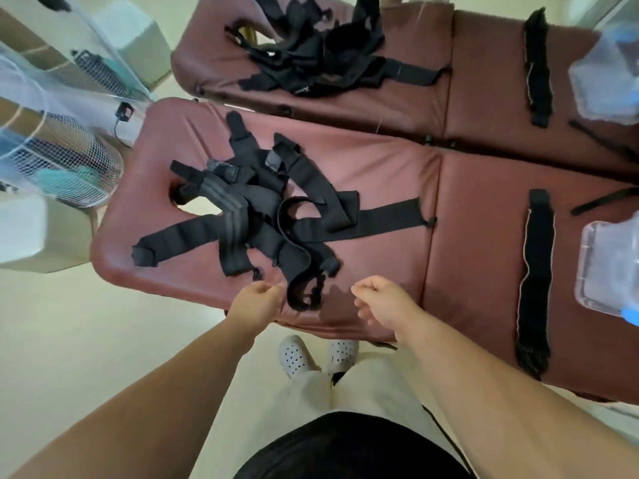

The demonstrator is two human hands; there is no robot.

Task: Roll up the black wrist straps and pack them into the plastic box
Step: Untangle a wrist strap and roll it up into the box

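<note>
A tangled pile of black wrist straps (256, 209) lies on the near maroon padded table (380, 167). One looped strap end (302, 288) hangs toward the table's front edge. My left hand (257, 300) hovers just left of that loop with its fingers curled, and no strap shows between them. My right hand (378, 300) is to the right of the loop, fingers curled, holding nothing. A single strap (536, 271) lies flat on the right half of the table. The clear plastic box (608, 264) with a blue latch stands beside it at the right edge.
A second maroon table (484, 98) behind holds another strap pile (321, 53), a flat strap (537, 63) and a second clear box (608, 70). A white fan (58, 160) and cartons stand at the left. My feet are under the table's front edge.
</note>
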